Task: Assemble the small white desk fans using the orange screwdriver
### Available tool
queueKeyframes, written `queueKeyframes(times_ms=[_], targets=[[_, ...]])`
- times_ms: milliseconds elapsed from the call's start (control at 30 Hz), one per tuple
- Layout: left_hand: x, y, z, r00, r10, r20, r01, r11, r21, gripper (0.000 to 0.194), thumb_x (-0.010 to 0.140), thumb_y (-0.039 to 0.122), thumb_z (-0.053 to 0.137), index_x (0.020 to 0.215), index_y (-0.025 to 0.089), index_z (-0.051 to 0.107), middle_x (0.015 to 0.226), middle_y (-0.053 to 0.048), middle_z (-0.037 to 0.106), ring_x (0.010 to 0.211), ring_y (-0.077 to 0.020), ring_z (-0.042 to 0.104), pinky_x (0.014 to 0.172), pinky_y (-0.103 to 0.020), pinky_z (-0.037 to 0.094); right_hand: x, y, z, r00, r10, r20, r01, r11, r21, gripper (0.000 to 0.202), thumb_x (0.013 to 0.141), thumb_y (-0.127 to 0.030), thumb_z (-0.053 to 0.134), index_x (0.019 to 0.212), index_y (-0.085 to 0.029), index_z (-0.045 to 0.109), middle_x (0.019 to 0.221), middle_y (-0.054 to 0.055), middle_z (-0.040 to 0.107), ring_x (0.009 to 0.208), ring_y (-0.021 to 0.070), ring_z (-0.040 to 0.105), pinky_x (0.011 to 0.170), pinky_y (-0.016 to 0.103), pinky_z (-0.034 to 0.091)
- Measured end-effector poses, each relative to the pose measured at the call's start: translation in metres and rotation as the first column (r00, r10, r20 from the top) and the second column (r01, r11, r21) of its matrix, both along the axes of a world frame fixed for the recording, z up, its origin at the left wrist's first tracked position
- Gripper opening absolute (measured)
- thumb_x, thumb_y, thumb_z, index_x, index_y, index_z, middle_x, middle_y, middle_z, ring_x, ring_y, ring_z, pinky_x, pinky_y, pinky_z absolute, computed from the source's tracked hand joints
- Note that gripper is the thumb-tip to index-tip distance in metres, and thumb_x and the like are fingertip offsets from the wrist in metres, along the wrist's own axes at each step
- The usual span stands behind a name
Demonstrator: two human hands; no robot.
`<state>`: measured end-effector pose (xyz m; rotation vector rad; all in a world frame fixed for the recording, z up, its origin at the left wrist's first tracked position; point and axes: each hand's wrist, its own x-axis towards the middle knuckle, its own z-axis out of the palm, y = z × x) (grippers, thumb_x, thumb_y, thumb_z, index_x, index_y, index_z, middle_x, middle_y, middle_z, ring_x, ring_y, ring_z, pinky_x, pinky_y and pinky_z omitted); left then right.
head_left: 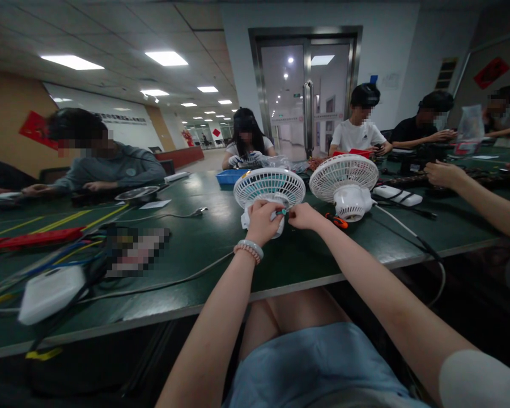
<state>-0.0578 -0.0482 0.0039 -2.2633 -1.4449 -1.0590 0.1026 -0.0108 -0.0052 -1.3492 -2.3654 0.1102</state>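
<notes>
White electric fan [268,186], two busy hands

The left hand [263,221] pinches a small green piece [283,211]. The right hand [305,216] curls beside it; I can't tell what it holds. The fan sits on the table [187,246], just past them. It looks like fiddly small-part work; next needs steady fingers.

Green table [191,235] beneath two white fans [344,177]
</notes>
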Motion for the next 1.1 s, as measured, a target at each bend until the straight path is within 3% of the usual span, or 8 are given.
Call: queueKeyframes(times_ms=[200,400,833,1100], targets=[[0.0004,-0.0013,0.0004,1.000,0.010,-0.020,-0.011,1.000,-0.014,0.025,0.073,0.026,0.056,0.097,0.026,0.063,0.096,-0.002,0.063,0.101,-0.0224,0.046,0.091,-0.041,0.030,0.0006,0.0018,0.0011,0.991,0.100,0.086,-0.095,0.994,-0.056,0.018,0.069,-0.027,0.057,0.081,-0.018,0.066,0.084,0.005,0.067,0.077,0.0177,0.060,0.066,0.023,0.043],[0.0002,-0.0035,-0.0006,0.991,-0.034,-0.133,0.038,0.999,0.025,0.025,0.078,0.022,0.050,0.097,0.032,0.064,0.102,0.003,0.065,0.103,-0.0231,0.043,0.090,-0.043,0.026,0.0003,0.0009,0.0012,0.975,0.164,0.149,-0.147,0.982,-0.119,0.024,0.066,-0.024,0.064,0.088,-0.017,0.066,0.088,0.005,0.067,0.079,0.0171,0.060,0.066,0.022,0.043],[0.0016,-0.0051,0.0019,0.989,-0.003,-0.148,0.004,1.000,0.009,0.023,0.077,0.021,0.049,0.091,0.029,0.065,0.101,0.000,0.065,0.104,-0.0244,0.042,0.090,-0.044,0.025,-0.0058,0.0066,-0.0058,0.974,0.169,0.151,-0.142,0.974,-0.177,0.017,0.068,-0.013,0.059,0.081,-0.018,0.069,0.085,0.004,0.068,0.079,0.0161,0.061,0.067,0.021,0.044],[0.0030,-0.0040,0.0035,0.991,0.003,-0.134,-0.003,1.000,-0.001,0.022,0.077,0.022,0.049,0.089,0.029,0.066,0.100,0.000,0.065,0.104,-0.0247,0.043,0.091,-0.044,0.025,-0.0071,0.0076,-0.0080,0.979,0.152,0.136,-0.124,0.973,-0.195,0.018,0.073,-0.014,0.055,0.085,-0.015,0.068,0.088,0.007,0.068,0.078,0.0165,0.061,0.063,0.020,0.043]])
